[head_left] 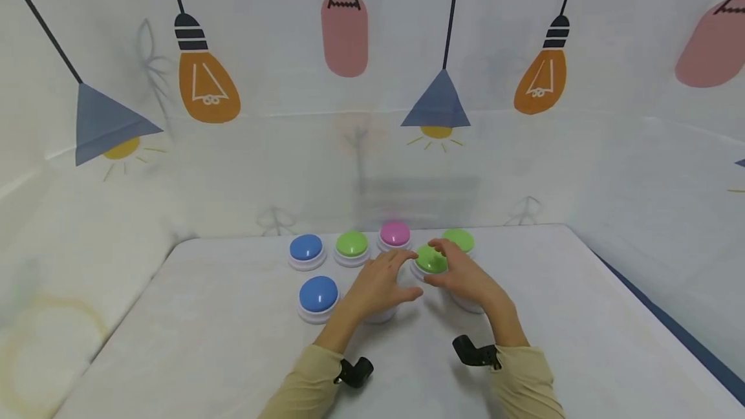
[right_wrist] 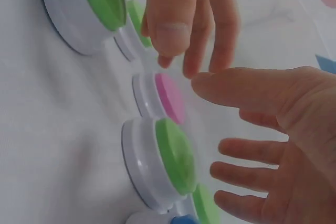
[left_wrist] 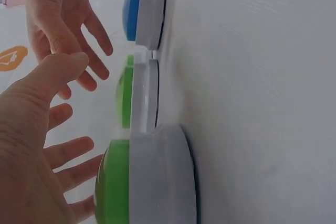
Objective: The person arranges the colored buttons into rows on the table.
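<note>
Both hands hover over a group of round push buttons with white bases, fingers spread and loosely bent, holding nothing. My left hand (head_left: pixel 378 283) is above a button whose white base (head_left: pixel 381 317) shows beneath it; the head view hides its top. Right of it, my right hand (head_left: pixel 465 277) covers most of another button's white base (head_left: pixel 468 306). Between the fingertips lies a green button (head_left: pixel 431 261). The palms face each other, thumbs close together, as the left wrist view shows with the left hand (left_wrist: pixel 31 129) near a large green button (left_wrist: pixel 115 182).
Behind the hands stand a blue button (head_left: pixel 306 247), a green button (head_left: pixel 352 244), a pink button (head_left: pixel 394 233) and another green button (head_left: pixel 460 238). A second blue button (head_left: pixel 318 294) sits left of the left hand. The white table (head_left: pixel 221 341) meets a lamp-patterned cloth (head_left: pixel 279 160).
</note>
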Demonstrator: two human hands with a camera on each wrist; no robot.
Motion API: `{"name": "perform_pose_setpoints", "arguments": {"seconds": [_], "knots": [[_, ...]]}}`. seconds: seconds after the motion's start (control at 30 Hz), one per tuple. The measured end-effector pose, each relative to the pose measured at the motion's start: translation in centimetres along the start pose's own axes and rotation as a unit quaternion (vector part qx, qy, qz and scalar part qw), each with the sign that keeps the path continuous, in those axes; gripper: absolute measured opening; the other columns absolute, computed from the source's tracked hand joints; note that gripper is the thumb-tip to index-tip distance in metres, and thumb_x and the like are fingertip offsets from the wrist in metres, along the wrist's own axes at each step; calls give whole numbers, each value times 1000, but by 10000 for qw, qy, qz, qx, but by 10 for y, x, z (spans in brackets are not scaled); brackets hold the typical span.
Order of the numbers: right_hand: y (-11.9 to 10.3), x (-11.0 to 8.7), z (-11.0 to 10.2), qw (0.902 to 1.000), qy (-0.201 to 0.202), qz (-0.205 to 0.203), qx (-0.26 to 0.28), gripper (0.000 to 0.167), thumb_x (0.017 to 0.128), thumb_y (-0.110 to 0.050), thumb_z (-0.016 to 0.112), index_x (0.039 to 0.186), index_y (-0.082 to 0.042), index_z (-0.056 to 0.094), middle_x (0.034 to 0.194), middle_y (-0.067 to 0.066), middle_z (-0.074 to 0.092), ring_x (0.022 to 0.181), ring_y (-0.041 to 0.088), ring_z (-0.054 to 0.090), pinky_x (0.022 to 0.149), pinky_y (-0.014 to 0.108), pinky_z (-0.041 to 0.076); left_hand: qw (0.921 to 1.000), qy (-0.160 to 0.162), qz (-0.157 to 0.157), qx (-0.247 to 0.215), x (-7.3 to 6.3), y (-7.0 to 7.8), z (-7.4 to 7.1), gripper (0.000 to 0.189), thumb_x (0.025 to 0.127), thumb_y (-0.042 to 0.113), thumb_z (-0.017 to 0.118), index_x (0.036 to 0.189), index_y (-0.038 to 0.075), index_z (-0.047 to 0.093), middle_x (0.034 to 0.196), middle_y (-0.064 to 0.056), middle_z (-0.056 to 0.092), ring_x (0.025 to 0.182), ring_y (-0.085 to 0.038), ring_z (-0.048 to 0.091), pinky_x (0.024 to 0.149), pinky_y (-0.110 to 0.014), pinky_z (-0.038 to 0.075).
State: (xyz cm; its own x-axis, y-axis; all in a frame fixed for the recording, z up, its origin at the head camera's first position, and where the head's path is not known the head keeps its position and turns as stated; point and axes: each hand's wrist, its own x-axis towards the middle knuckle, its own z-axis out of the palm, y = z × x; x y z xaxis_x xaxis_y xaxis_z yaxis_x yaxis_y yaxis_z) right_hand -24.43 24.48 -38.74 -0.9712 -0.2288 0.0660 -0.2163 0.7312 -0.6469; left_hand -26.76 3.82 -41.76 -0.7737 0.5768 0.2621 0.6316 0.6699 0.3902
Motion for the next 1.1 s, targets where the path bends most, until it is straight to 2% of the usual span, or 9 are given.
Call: {"name": "perform_pose_setpoints", "arguments": {"seconds": [0.37, 0.6, 0.87, 1.1], "knots": [[24, 11, 8, 9993, 283, -173, 163, 70, 87, -13, 73, 145, 4, 38, 148, 30, 37, 140, 46, 33, 113, 61, 28, 10000, -27, 14, -39, 26, 2, 18, 67, 86, 48, 70, 143, 20, 49, 145, -4, 51, 134, -23, 47, 101, -47, 47], [32, 14, 8, 9996, 283, -8, 23, 71, 86, -17, 74, 145, 2, 39, 147, 29, 39, 137, 46, 37, 111, 62, 31, 9998, -25, -168, -108, 38, 3, 26, 70, 84, 44, 75, 143, 16, 48, 142, -4, 52, 128, -22, 52, 96, -44, 51], [38, 21, 12, 9994, 246, 82, -224, 72, 85, -16, 74, 145, 3, 40, 144, 29, 42, 133, 45, 43, 109, 60, 34, 9994, -220, -241, -88, 44, 2, 28, 68, 85, 34, 75, 145, 17, 48, 143, -4, 53, 126, -22, 54, 96, -43, 51], [40, 26, 22, 9973, 326, -24, -665, 64, 84, -12, 74, 140, 3, 45, 138, 30, 49, 125, 45, 51, 106, 59, 39, 9990, -251, -302, 189, 46, -3, 32, 61, 87, 32, 73, 142, 18, 51, 135, -1, 61, 119, -22, 60, 94, -44, 51]]}}
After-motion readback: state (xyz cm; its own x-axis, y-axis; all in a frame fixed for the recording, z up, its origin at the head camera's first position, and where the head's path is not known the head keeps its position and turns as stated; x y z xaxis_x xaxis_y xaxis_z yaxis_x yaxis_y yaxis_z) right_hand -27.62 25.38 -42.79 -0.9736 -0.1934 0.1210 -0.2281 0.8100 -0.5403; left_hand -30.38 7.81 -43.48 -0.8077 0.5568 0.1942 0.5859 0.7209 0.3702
